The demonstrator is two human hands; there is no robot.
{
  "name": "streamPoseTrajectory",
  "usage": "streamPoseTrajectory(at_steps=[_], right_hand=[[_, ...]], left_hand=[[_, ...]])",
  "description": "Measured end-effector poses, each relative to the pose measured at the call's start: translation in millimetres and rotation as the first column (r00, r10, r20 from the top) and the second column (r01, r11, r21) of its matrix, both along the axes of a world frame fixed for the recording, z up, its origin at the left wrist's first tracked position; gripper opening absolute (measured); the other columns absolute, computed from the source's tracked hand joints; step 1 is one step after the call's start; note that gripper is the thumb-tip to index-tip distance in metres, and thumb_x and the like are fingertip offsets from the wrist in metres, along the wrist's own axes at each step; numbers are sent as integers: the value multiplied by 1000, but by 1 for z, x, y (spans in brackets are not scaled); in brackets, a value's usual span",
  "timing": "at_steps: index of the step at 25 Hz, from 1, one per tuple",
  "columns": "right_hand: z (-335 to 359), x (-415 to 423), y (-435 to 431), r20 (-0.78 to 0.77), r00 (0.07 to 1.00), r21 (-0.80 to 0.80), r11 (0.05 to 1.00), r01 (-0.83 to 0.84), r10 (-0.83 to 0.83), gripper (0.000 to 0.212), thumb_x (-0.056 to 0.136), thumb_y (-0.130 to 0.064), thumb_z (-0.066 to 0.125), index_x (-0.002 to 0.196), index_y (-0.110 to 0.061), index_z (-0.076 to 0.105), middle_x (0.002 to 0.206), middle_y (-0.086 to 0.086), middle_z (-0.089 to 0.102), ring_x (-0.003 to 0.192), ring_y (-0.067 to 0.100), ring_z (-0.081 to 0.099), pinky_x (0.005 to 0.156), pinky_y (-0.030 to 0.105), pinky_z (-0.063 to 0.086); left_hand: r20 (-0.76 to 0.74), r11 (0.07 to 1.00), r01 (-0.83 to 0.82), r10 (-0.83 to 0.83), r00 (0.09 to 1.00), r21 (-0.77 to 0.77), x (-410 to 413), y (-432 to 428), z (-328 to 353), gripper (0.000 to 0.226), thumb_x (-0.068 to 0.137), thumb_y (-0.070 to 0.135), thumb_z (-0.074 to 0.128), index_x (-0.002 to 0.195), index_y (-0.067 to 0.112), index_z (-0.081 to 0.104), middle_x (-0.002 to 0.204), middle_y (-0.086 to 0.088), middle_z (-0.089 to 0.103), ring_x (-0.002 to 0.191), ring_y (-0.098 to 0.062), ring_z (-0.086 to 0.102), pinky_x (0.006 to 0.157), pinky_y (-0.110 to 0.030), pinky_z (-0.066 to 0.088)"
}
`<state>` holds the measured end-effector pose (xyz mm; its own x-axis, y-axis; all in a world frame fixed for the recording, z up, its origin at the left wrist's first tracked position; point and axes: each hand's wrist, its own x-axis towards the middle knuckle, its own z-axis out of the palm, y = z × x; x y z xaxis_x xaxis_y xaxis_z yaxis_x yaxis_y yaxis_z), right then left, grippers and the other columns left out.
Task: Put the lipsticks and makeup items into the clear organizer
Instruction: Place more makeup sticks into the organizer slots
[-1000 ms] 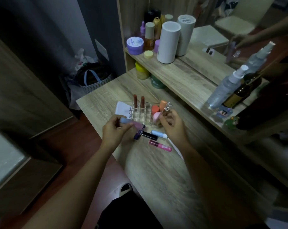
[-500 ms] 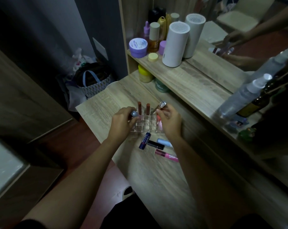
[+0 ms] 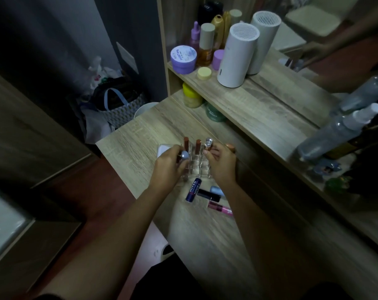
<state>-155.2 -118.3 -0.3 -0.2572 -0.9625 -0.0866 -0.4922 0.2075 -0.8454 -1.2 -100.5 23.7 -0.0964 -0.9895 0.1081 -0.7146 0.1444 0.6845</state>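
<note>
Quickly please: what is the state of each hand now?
Left hand: closed on a blue-capped tube.
Right hand: closed on a clear-capped lipstick.

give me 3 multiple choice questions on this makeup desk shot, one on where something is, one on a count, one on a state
1. Where does the Nivea stick lie?
A. on the upper shelf
B. on the desk just in front of the clear organizer
C. inside the organizer

2. How many brown lipsticks stand upright in the organizer's back row?
A. two
B. none
C. five

3. What is the left hand doing?
A. resting flat and empty
B. holding a tube with a light blue cap at the organizer
C. gripping the white cylinder

Answers: 1 B, it lies flat beside the black tube. 2 A, two brown lipsticks show. 3 B, the fingers close around the tube.
</note>
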Motion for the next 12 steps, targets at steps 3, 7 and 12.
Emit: streamPoseTrajectory(at_steps=[3, 7, 12], right_hand=[[3, -1, 0, -35, 999, 14, 1000, -11, 12, 27, 84, -6, 63, 111, -8, 61, 107, 9, 69, 95, 12, 64, 87, 30, 56], [30, -23, 35, -15, 1000, -47, 999, -18, 17, 32, 84, -5, 64, 116, -6, 59, 110, 11, 68, 97, 13, 64, 86, 22, 53], [38, -38, 55, 39, 998, -61, 997, -45, 48, 37, 85, -5, 63, 121, -4, 55, 116, 14, 65, 99, 13, 61, 89, 22, 50]], left_hand=[[23, 1000, 6, -7, 1000, 17, -6, -4, -1, 21, 80, 7, 70, 99, 3, 61, 97, -13, 64, 92, -26, 61, 82, -38, 54], [-15, 999, -25, 24, 1000, -38, -25, 31, 20, 28, 80, 9, 71, 105, 3, 60, 101, -15, 64, 95, -27, 61, 85, -41, 55], [-18, 999, -50, 51, 999, 17, -31, 48, 12, 42, 81, 13, 71, 118, 3, 54, 115, -18, 59, 99, -25, 62, 83, -39, 57]])
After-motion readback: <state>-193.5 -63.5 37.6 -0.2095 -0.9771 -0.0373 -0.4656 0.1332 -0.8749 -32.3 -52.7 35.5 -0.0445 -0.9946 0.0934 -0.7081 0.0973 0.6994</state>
